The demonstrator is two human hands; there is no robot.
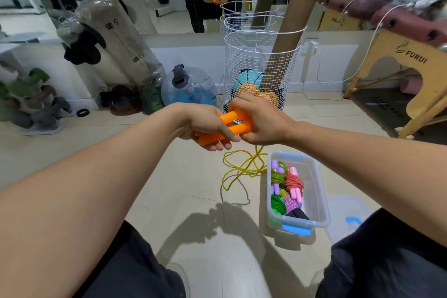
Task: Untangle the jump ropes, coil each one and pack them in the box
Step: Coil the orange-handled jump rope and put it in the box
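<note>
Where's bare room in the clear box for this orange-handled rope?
Clear plastic box: its right side, between the pink-handled coiled rope and the right wall, is bare. The left side is crowded with coiled ropes, including a green one.

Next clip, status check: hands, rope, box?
Both hands, left and right, grip the orange handles. Yellow cord loose on the floor, uncoiled. Box open, holding coiled ropes. Nothing in the way.
</note>
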